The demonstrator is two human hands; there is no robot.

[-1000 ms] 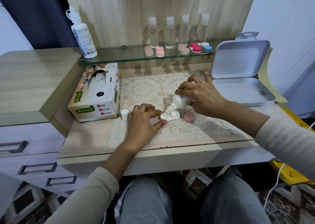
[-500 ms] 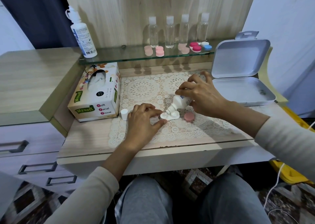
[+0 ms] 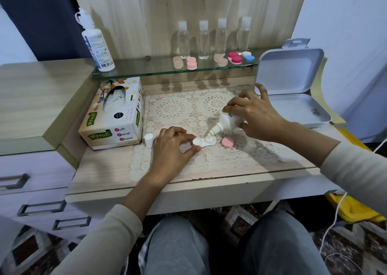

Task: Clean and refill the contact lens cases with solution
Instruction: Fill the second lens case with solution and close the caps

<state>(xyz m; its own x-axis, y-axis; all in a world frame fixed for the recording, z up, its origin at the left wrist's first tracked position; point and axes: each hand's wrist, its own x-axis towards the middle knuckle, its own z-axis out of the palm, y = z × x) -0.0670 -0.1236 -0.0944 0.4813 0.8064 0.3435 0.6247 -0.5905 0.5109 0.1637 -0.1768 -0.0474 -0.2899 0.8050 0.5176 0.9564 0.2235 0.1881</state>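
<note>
A white contact lens case [image 3: 201, 142] lies open on the lace mat [image 3: 173, 111]. My left hand [image 3: 170, 149] pinches the case's left end between thumb and fingers. My right hand [image 3: 254, 115] grips a small white solution bottle [image 3: 227, 122], tilted nozzle-down onto the case's right well. A pink lens cap [image 3: 227, 142] rests on the mat just right of the case. The bottle's white cap [image 3: 148, 140] stands left of my left hand.
A tissue box [image 3: 117, 115] sits at the left of the desk, an open white tin [image 3: 297, 98] at the right. The glass shelf [image 3: 146, 68] carries a large solution bottle [image 3: 97, 44], several clear bottles [image 3: 204, 40] and several more lens cases [image 3: 235, 58].
</note>
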